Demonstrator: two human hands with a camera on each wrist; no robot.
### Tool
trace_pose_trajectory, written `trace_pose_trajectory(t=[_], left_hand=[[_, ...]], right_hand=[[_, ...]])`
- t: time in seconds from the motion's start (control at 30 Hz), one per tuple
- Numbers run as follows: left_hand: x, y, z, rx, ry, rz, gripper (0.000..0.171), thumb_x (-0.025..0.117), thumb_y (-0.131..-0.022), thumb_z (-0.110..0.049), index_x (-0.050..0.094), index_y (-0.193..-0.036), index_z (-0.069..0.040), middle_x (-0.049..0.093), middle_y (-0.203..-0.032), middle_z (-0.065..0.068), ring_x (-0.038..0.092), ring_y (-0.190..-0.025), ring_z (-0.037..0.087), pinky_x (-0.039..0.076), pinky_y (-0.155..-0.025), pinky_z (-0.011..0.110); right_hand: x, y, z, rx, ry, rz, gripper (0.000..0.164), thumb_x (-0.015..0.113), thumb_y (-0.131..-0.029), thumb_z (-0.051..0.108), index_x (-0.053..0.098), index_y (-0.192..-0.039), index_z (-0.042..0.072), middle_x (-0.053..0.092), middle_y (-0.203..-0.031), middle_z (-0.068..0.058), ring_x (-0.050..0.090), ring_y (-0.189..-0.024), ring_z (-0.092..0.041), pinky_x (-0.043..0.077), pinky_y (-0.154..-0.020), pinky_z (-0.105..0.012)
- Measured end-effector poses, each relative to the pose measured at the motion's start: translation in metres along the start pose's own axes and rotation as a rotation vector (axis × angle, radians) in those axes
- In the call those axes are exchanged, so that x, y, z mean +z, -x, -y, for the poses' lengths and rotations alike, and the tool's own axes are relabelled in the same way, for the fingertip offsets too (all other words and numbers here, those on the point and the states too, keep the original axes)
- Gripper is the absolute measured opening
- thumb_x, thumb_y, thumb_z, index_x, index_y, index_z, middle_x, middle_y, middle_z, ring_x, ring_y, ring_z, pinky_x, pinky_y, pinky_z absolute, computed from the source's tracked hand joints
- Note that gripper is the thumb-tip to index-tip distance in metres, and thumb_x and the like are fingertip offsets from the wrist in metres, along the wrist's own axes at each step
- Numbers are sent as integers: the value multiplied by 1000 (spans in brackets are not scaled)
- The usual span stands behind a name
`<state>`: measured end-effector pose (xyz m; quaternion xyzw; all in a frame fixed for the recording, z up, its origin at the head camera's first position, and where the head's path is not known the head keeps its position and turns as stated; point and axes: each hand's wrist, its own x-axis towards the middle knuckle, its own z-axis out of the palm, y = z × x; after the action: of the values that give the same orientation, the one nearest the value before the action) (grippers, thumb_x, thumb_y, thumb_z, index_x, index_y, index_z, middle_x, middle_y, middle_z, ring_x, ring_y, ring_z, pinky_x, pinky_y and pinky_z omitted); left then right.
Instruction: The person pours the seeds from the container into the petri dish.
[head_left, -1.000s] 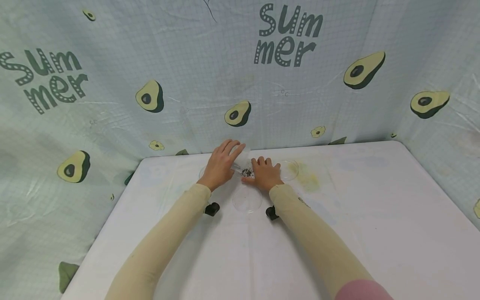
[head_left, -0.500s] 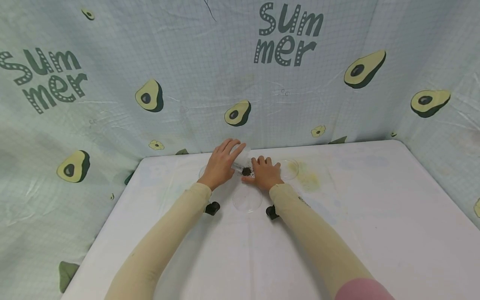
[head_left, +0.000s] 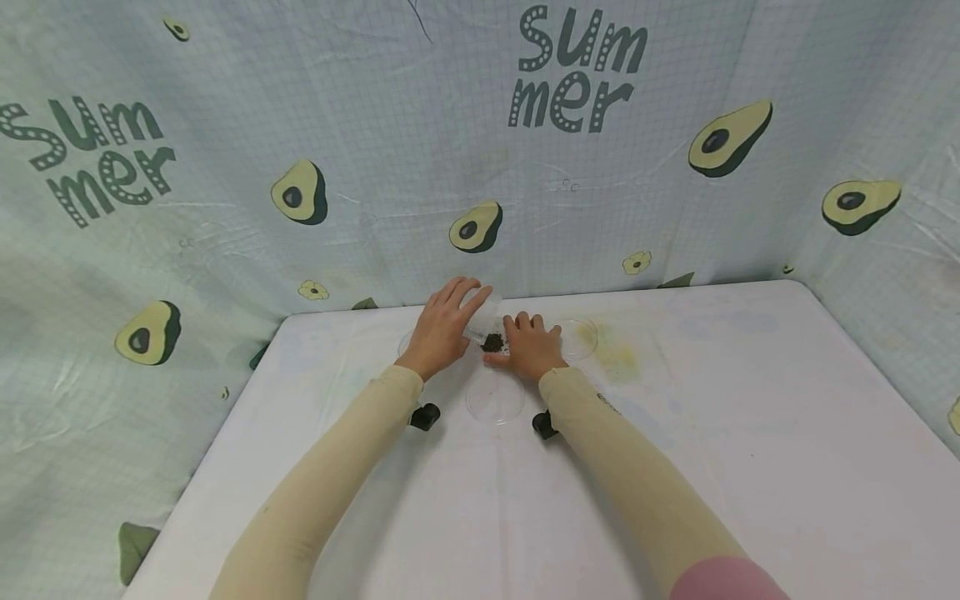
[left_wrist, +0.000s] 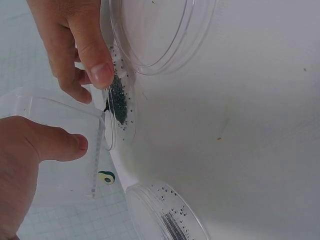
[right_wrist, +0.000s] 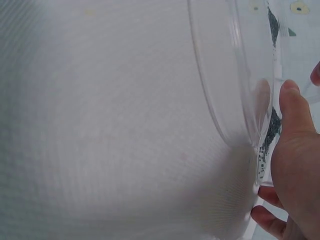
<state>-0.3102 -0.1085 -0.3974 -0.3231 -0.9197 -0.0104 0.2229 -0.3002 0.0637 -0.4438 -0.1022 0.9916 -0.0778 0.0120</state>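
Observation:
My left hand [head_left: 441, 332] holds a clear plastic container [left_wrist: 65, 175], its thumb lying along one wall. The container tips toward a clear petri dish [left_wrist: 131, 127], close at its rim. A heap of small dark grains [head_left: 492, 342] lies in that dish, with loose grains scattered round it. My right hand [head_left: 531, 346] grips the dish from the right, thumb at the near rim and fingers spread beyond. In the right wrist view, the right thumb [right_wrist: 295, 107] stands beside the rim and hides part of the dish.
A clear petri dish [head_left: 495, 419] lies nearest me, in front of both hands. Another dish [head_left: 592, 348] sits to the right beside a yellowish stain. On the left, a dish with dark grains [left_wrist: 200, 212] is mostly behind my left hand. A patterned curtain [head_left: 405, 167] hangs behind the table.
The dark grains in the middle dish have gone from a loose scatter to a denser heap. Both hands have stayed almost in place.

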Motion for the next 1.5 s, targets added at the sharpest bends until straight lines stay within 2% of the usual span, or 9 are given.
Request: trace_pose_trajectory(t=[0.23,0.43,0.6,1.13,1.33,1.5], left_hand=[[-3,1,1,-59,31,10,88,86,-69,-11,40,-145,-15,42,-145,9,36,-139,27,42,-108,45],[-7,3,3,-107,58,17,89,86,-71,-15,38,-145,-14,40,-146,9,34,-139,27,37,-111,46],[-8,6,6,-122,94,-10,91,88,-69,-18,37,-145,-11,41,-145,11,37,-138,28,36,-112,47],[-18,18,19,-158,181,-20,95,86,-72,-23,30,-147,-5,39,-148,16,41,-136,31,36,-113,46],[-23,24,24,-177,188,-3,97,83,-76,-29,24,-150,-8,38,-148,15,43,-135,30,37,-113,43],[-25,31,31,-185,227,-4,101,82,-77,-31,17,-154,-15,36,-148,15,44,-133,31,41,-110,45]], right_hand=[[-2,2,1,-3,-6,5,86,53,-84,71,40,-145,12,46,-137,-14,44,-127,-36,40,-99,-65],[-5,4,2,5,-8,16,87,52,-85,71,37,-148,12,45,-139,-14,43,-128,-36,39,-100,-65],[-5,4,2,7,-1,21,87,51,-85,71,36,-148,13,45,-140,-14,42,-129,-36,38,-101,-65],[-5,4,2,5,-3,15,87,52,-85,71,36,-148,12,44,-140,-14,42,-130,-36,38,-101,-65],[-3,4,2,2,-3,9,89,51,-85,72,35,-149,13,44,-141,-14,41,-130,-36,38,-101,-64],[-5,4,2,5,-3,19,88,50,-86,71,34,-150,13,43,-142,-13,40,-131,-36,37,-102,-65]])
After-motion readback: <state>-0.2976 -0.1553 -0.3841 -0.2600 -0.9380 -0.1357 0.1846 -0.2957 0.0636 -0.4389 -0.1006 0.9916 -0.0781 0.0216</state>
